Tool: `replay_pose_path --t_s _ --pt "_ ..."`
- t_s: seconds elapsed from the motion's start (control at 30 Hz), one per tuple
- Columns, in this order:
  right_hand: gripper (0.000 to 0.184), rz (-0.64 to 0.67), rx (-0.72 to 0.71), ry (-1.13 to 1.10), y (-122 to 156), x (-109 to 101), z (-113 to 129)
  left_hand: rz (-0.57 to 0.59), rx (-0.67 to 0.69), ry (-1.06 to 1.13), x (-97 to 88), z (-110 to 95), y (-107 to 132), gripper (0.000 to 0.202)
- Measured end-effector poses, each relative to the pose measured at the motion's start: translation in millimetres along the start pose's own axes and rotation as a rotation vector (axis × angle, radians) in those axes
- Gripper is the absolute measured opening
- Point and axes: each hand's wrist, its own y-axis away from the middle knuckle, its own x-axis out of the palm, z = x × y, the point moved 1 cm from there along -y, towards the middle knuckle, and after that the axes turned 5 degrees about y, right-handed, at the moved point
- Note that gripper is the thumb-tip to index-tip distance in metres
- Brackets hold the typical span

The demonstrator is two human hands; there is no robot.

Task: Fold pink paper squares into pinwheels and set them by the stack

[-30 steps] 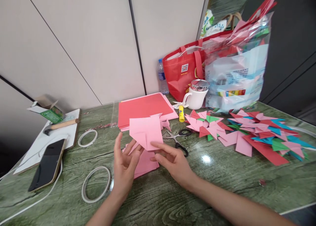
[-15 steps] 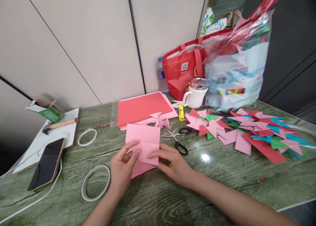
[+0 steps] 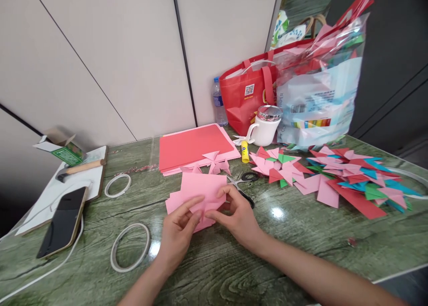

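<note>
Both hands work a pink paper sheet (image 3: 203,188) low over the green table (image 3: 234,270). My left hand (image 3: 180,228) pinches the sheet's near edge with fingers closed on it. My right hand (image 3: 236,214) grips the sheet's right side, thumb and fingers pressed on the paper. More pink sheets (image 3: 174,201) lie under it. Black-handled scissors (image 3: 245,188) lie just right of my right hand.
A red paper stack (image 3: 194,148) with small pink pinwheels (image 3: 214,161) lies behind. Folded coloured pinwheels (image 3: 334,179) spread at right. A white mug (image 3: 265,128), glue stick (image 3: 245,152), red bag (image 3: 249,96), plastic bag (image 3: 317,96), tape rings (image 3: 129,246), phone (image 3: 63,221) stand around.
The pink sheet was held up off the table a second ago; both hands have brought it down toward the pink pile and closed on its near edge.
</note>
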Motion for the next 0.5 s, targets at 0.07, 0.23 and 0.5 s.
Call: replay_pose_path --t_s 0.07,0.23,0.5 --pt "0.029 -0.009 0.01 -0.054 0.0 0.0 0.4 0.02 -0.019 0.003 1.6 0.8 0.7 0.039" --pt "0.026 0.015 -0.027 -0.044 -0.6 -1.5 1.7 0.004 -0.024 0.046 1.4 2.9 1.1 0.048" --pt "0.011 0.027 -0.076 -0.102 0.2 -1.2 2.2 0.012 -0.057 0.074 2.8 4.4 4.7 0.049"
